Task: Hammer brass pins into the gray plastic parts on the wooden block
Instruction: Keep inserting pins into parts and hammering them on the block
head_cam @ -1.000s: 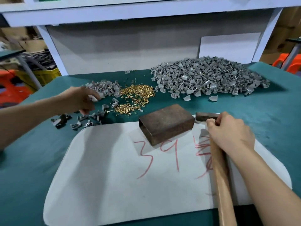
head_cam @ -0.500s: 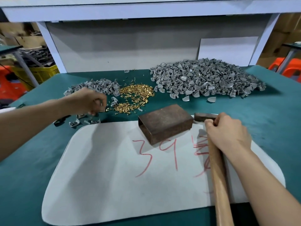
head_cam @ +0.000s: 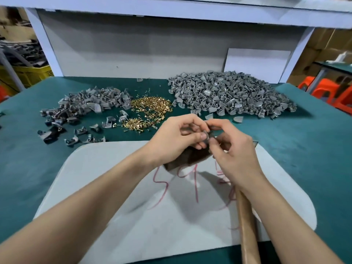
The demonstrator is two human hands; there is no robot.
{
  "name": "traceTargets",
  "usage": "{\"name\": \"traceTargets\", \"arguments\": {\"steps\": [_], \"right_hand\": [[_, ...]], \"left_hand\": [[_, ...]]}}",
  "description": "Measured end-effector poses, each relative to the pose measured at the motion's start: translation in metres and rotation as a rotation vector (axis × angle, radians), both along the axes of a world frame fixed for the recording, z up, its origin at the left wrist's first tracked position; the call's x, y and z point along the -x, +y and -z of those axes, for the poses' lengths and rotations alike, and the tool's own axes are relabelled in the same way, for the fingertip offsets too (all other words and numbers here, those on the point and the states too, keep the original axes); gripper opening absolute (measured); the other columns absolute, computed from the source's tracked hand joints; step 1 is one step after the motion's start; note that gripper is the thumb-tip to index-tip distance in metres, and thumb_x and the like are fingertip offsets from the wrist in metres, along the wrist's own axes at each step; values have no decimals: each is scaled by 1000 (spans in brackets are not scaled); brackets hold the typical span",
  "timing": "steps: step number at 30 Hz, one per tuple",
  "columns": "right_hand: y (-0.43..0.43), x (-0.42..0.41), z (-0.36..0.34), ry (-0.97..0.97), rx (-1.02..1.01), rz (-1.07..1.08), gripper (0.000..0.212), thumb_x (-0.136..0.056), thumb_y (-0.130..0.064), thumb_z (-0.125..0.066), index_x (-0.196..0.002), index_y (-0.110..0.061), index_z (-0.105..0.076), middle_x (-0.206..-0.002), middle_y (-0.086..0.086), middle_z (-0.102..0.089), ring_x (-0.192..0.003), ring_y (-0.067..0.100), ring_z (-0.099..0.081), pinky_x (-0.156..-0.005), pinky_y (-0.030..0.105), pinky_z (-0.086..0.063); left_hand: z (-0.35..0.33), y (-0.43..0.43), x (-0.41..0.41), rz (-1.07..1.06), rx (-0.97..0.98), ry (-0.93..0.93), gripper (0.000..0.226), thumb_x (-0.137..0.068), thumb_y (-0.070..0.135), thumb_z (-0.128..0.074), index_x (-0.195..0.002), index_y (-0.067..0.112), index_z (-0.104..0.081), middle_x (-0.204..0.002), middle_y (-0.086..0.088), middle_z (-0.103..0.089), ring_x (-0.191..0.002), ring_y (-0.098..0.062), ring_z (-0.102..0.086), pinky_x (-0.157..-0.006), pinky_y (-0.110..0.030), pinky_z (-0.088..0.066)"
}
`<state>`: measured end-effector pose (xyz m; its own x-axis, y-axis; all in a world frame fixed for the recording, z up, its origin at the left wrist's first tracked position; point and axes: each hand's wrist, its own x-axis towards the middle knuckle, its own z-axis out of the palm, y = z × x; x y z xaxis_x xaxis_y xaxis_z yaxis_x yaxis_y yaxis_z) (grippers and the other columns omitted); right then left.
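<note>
a small gray plastic part (head_cam: 208, 137) is pinched between the thumb and forefinger of the left hand (head_cam: 177, 139). the thumb and fingertips of the right hand (head_cam: 235, 155) are pressed together on the same part from the other side. whether a pin is already held there is too small to tell. the part is held in the air just above the brown rectangular wooden block (head_cam: 187, 159), which is largely hidden beneath the hands and rests on the white rounded mat (head_cam: 133, 206). the wooden hammer handle (head_cam: 247, 225) lies on the mat under the right wrist, ungripped as far as can be seen.

the step in hand is judged to be the seating of a pin in the part. it is best done with the pin started straight in its hole and the part laid flat on the block. the fingers should be kept clear before a light first tap is given. more pins can be taken from the loose heap of small brass pins (head_cam: 152, 106) behind the hands.
</note>
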<state>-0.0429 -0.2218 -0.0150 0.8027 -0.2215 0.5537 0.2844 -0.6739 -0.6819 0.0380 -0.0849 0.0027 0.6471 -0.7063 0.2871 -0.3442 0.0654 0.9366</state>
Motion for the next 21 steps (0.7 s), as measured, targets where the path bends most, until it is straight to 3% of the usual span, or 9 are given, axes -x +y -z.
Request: {"name": "traceTargets", "arguments": {"steps": [3,8,10,14,17,19,21], "right_hand": [[3,-2,2,-45,-84,6,30,-80,-13,-58,-93,-40,-57,-87,-11,-69,-80,11,-67,-77,37,-56],[3,-4,9,-75,-52,111,20,-83,-7,-63,-88,-26,-60,-80,-17,-65,-75,10,-65,-74,32,-54],[2,-4,10,-24,46,116,20,-84,-2,-64,-88,-22,-63,-81,-13,-66,-80,16,-66,-77,31,-51],[5,-6,11,68,266,106,26,-85,2,-56,-96,-18,-68,-100,-6,-68,-98,23,-61,-83,50,-47],[5,-7,10,4,252,103,32,-84,5,-56,-106,-16,-68,-115,-5,-62,-103,20,-60,-86,44,-48],[5,-7,9,-88,195,133,32,-84,4,-60,-109,-13,-66,-110,-1,-57,-87,20,-62,-79,30,-49],[6,-7,8,-152,110,147,28,-83,-1,-63,-106,-15,-64,-100,-1,-57,-75,15,-60,-72,26,-50]], "left_hand": [[3,4,0,-33,7,-14,23,-88,-16,-53,-92,6,-62,-79,-11,-61,-67,-9,-65,-70,-18,-54],[2,5,-1,-180,74,14,30,-90,-15,-48,-101,10,-60,-85,-7,-58,-72,-11,-68,-73,-19,-54],[3,5,-2,-206,130,82,31,-91,-16,-46,-101,10,-60,-86,-8,-57,-72,-12,-69,-73,-20,-55],[4,4,-1,-210,195,179,29,-92,-12,-49,-98,13,-62,-83,-6,-59,-70,-8,-66,-70,-21,-56],[5,3,0,-232,182,109,28,-91,-9,-54,-97,17,-62,-80,-1,-62,-68,-2,-61,-68,-16,-51],[6,2,0,-239,157,57,27,-90,-7,-57,-99,18,-62,-80,1,-63,-71,-1,-59,-73,-16,-50],[7,3,0,-228,146,31,27,-89,-7,-60,-102,16,-61,-81,2,-64,-77,-1,-60,-81,-18,-49]]}}
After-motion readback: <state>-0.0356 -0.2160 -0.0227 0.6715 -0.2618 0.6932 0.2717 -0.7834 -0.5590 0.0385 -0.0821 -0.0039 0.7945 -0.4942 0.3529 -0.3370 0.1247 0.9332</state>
